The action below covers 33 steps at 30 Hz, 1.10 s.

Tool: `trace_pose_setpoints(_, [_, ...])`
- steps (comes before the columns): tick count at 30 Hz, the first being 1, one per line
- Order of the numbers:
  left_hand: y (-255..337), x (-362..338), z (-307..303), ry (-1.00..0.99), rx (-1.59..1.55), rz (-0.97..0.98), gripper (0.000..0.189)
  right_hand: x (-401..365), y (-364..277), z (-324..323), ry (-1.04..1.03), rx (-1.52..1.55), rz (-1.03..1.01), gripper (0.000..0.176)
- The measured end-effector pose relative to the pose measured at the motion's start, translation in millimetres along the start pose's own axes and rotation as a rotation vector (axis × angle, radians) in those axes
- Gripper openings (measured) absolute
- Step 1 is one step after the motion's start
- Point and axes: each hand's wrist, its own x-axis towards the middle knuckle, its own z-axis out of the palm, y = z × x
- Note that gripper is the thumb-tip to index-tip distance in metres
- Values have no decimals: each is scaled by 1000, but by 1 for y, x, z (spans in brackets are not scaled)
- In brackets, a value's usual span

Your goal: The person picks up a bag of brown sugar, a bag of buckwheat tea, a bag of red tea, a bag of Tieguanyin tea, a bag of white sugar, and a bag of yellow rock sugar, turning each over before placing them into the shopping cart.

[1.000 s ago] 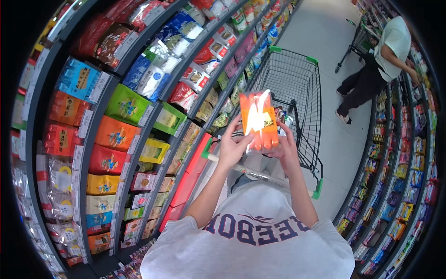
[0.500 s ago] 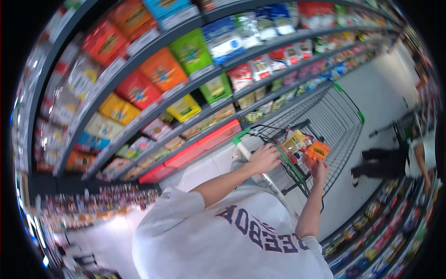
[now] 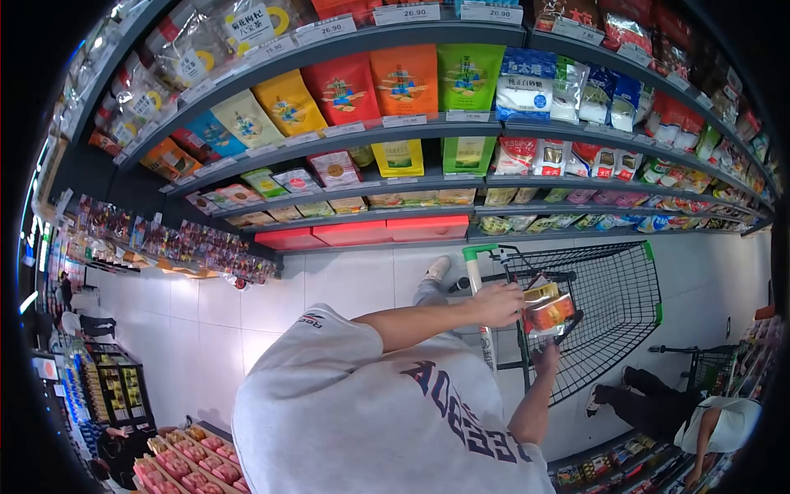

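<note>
My left hand (image 3: pixel 499 305) is closed, its fingertips at the left edge of an orange-red packet (image 3: pixel 551 314) in clear wrapping. Below it my right hand (image 3: pixel 545 356) is closed on the packet's lower edge. A yellow packet (image 3: pixel 541 292) shows just above the orange one. Both hands are over the handle end of a wire shopping cart (image 3: pixel 613 288) with green corners. The cart's pale handle (image 3: pixel 475 276) runs past my left wrist.
Shelves (image 3: pixel 329 132) of bagged goods curve across the top. Red boxes (image 3: pixel 354 233) line the bottom shelf. At the lower right, a person in dark trousers (image 3: pixel 650 399) stands near another cart (image 3: pixel 712 366). A display of pink packs (image 3: pixel 193 461) stands at the lower left.
The view has turned, levelling the shelves. The orange packet has come closer to my left hand, which was spread near the cart handle and now has its fingertips at the packet.
</note>
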Motion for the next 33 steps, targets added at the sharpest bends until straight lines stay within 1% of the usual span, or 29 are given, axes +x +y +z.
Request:
trace_pose_setpoints(2, [2,-8,-6,256,-118,70,30,-23,-10,9,-32,7,24,40])
trace_pose_setpoints(3, [3,-15,-13,379,-177,120,29,-31,-13,9,-57,-35,-49,42])
trace_pose_setpoints(5, [10,-54,-41,459,-80,16,30,-47,-25,13,8,-102,-189,38])
trace_pose_setpoints(6, [-2,-83,-34,523,-69,-57,30,-59,-31,11,40,-140,-270,36])
trace_pose_setpoints(7, [-20,-119,-21,456,-82,-219,37,-84,-44,15,62,-141,-348,35])
trace_pose_setpoints(8, [-22,-154,-28,412,-72,-365,37,-97,-45,15,98,-156,-442,37])
trace_pose_setpoints(9, [-36,-201,-16,340,-136,-617,40,-103,-40,12,141,-200,-488,38])
trace_pose_setpoints(10, [-47,-249,-2,319,-174,-855,41,-112,-36,12,180,-249,-529,39])
trace_pose_setpoints(11, [-66,-293,5,-10,-113,-1143,41,-121,-30,15,190,-263,-518,38])
trace_pose_setpoints(12, [-65,-308,-7,-264,-399,-1465,37,-139,-29,18,194,-284,-508,38])
trace_pose_setpoints(13, [-57,-316,-18,-466,-644,-1596,35,-153,-32,18,191,-313,-499,37])
trace_pose_setpoints(15, [-42,-324,-36,-636,-1001,-1637,33,-170,-43,17,172,-444,-491,39])
trace_pose_setpoints(16, [-36,-323,-45,-651,-1097,-1635,32,-174,-46,19,155,-515,-482,40])
trace_pose_setpoints(17, [-28,-320,-55,-661,-1170,-1636,31,-170,-43,22,189,-483,-522,40])
trace_pose_setpoints(19, [-20,-312,-72,-655,-1264,-1650,29,-169,-40,22,170,-474,-537,39])
trace_pose_setpoints(21, [-18,-308,-89,-624,-1342,-1707,28,-168,-44,28,118,-527,-567,39])
trace_pose_setpoints(22, [-17,-307,-98,-602,-1398,-1748,28,-163,-42,28,64,-527,-559,38])
trace_pose_setpoints(24, [-27,-313,-109,-593,-1499,-1778,27,-158,-38,28,21,-511,-602,37])
trace_pose_setpoints(25, [-56,-335,-102,-757,-1683,-1595,27,-156,-37,29,0,-492,-605,36])
trace_pose_setpoints(27, [-43,-323,-116,-782,-1335,-1624,28,-145,-28,26,-21,-424,-607,36])
trace_pose_setpoints(28, [-42,-313,-121,-802,-1156,-1623,29,-145,-30,27,-21,-480,-611,35])
trace_pose_setpoints(30, [-59,-319,-106,-887,-1074,-1566,32,-151,-34,27,8,-584,-613,35])
trace_pose_setpoints(31, [-60,-314,-108,-891,-1000,-1537,33,-179,-56,36,32,-601,-580,35])
trace_pose_setpoints(32, [-57,-307,-111,-903,-922,-1501,34,-187,-62,38,62,-655,-562,34])
trace_pose_setpoints(33, [-60,-305,-111,-914,-868,-1463,34,-175,-54,34,54,-674,-586,34])
